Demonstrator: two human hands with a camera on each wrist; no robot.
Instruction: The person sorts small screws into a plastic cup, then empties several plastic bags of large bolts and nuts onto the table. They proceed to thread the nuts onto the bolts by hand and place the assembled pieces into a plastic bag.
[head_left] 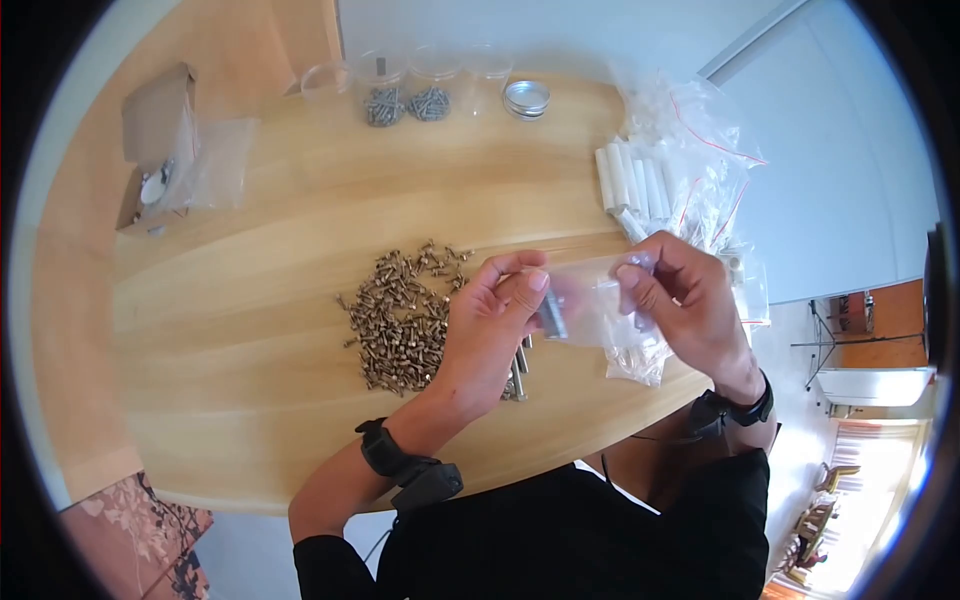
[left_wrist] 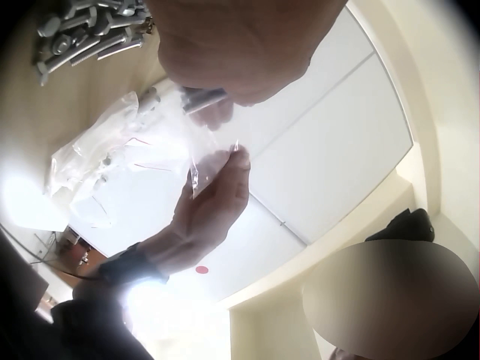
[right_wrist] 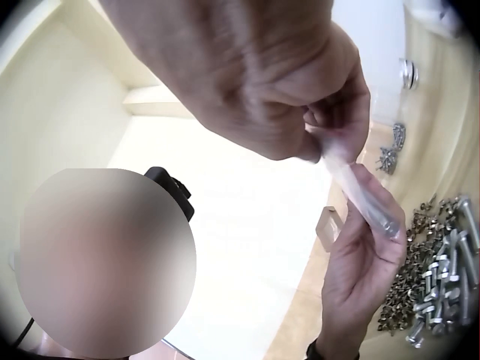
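Note:
Between both hands a clear plastic bag (head_left: 585, 300) is stretched above the table. My left hand (head_left: 492, 318) pinches one end of the bag, thumb on top. A grey metal rod-like piece, perhaps a bolt (head_left: 552, 316), shows at that end, below the left fingertips, and appears through the plastic in the right wrist view. My right hand (head_left: 685, 300) grips the bag's other end between thumb and curled fingers. Beside and partly behind the left hand lie a pile of small brownish screws (head_left: 400, 330) and larger silver bolts (right_wrist: 442, 281).
White tubes (head_left: 632, 180) and a heap of clear bags (head_left: 700, 130) lie at the right. Along the far edge stand clear cups, two holding grey screws (head_left: 430, 103), beside stacked metal lids (head_left: 526, 99). An open cardboard box (head_left: 150, 150) sits at the far left of the wooden table (head_left: 250, 400).

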